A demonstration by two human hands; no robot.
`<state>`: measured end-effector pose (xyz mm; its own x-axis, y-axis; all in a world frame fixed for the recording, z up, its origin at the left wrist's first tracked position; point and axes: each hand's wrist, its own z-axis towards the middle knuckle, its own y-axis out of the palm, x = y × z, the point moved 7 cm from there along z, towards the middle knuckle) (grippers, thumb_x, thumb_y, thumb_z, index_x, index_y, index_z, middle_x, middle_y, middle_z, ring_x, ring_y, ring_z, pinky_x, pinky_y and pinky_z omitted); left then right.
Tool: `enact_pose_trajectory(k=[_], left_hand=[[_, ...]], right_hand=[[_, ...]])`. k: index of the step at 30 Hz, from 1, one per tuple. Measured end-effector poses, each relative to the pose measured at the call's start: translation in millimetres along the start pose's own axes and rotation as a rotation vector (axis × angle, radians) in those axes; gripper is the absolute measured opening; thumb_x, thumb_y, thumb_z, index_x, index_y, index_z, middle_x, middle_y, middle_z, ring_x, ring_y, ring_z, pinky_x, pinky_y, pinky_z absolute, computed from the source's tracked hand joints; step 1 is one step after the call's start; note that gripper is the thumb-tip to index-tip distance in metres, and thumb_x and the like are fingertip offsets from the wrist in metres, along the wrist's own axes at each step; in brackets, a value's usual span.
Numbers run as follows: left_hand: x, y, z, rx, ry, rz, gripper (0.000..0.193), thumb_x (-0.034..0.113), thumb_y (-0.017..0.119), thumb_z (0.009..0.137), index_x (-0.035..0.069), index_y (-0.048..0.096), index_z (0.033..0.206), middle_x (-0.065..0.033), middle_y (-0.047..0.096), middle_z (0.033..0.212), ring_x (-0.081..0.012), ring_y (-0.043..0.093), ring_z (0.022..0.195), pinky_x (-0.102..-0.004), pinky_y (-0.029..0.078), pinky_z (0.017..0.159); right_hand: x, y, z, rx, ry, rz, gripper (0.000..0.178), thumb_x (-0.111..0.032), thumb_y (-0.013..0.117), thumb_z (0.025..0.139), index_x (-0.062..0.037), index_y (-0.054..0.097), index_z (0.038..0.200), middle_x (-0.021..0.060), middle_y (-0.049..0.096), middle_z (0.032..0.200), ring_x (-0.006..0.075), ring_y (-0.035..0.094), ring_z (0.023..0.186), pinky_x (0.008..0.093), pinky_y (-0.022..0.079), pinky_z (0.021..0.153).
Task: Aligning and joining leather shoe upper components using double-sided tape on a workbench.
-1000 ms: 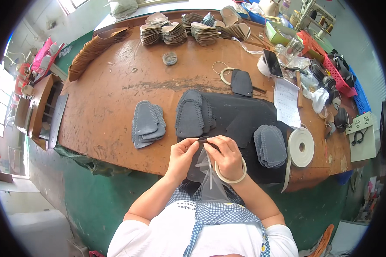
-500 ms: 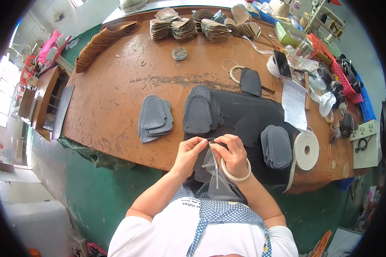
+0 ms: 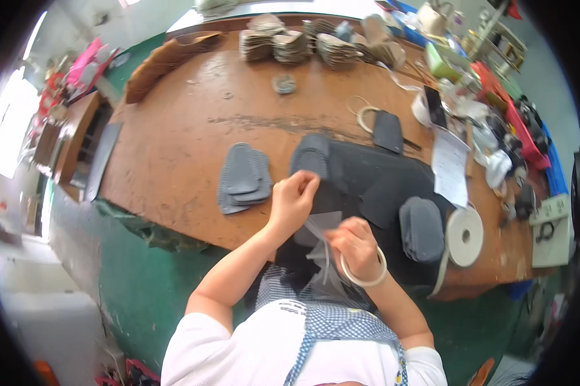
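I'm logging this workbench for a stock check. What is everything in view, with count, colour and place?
Workbench: one, brown wood, centre.
Grey cut pieces: one stack, left of centre.
Grey cut pieces, second stack: one, right, on the dark mat.
Dark mat: one, black, centre right.
Tape roll: one, white, right edge.
Tan piece stacks: several, far edge.
Paper sheet: one, white, right.
Clear strip: one, translucent, between the hands.
Wrist ring: one, white, right wrist.
Left hand: pinching the strip's end.
Right hand: holding the strip.
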<state>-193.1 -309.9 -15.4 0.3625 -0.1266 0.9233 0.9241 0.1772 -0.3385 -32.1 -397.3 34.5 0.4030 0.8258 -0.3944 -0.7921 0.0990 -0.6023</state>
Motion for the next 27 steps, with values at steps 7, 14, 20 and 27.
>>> enact_pose_trajectory(k=[7,14,20,27], left_hand=[[-13.9,-20.9,85.9,-0.026,-0.009,0.11,0.034,0.026,0.075,0.092,-0.003,0.071,0.111,-0.0174,0.074,0.102,-0.0224,0.071,0.092,-0.0335,0.056,0.084],[-80.2,-128.2,55.4,0.079,-0.343,0.909,0.062,0.037,0.086,0.081,-0.002,0.064,0.123,-0.0198,0.055,0.142,-0.0362,0.048,0.133,-0.0451,0.042,0.11],[-31.4,-125.4,18.3,0.452,0.078,0.224,0.026,0.008,0.079,0.089,0.0,0.066,0.11,-0.011,0.072,0.098,-0.0176,0.069,0.089,-0.0298,0.055,0.08],[48.4,-53.7,-31.4,-0.09,0.258,0.116,0.026,0.003,0.069,0.091,0.003,0.065,0.116,-0.0217,0.07,0.089,-0.0388,0.071,0.082,-0.0394,0.056,0.07]], right_hand=[[-21.4,-0.2,-31.2,-0.163,0.144,0.386,0.02,0.009,0.077,0.068,-0.0043,0.065,0.076,0.0085,0.071,0.082,0.0299,0.065,0.081,0.0398,0.054,0.082],[5.4,3.6,-8.2,-0.144,0.267,0.248,0.033,0.008,0.071,0.083,-0.0001,0.07,0.115,0.0136,0.068,0.089,0.0276,0.066,0.08,0.0343,0.053,0.065],[8.2,40.1,22.3,-0.426,0.272,0.172,0.066,0.003,0.065,0.088,-0.0037,0.047,0.151,0.0145,0.057,0.066,0.0291,0.059,0.059,0.0397,0.051,0.059],[0.2,22.1,59.7,-0.098,0.035,-0.089,0.025,0.003,0.072,0.081,0.0009,0.065,0.104,0.0121,0.067,0.085,0.0281,0.068,0.077,0.0352,0.054,0.068]])
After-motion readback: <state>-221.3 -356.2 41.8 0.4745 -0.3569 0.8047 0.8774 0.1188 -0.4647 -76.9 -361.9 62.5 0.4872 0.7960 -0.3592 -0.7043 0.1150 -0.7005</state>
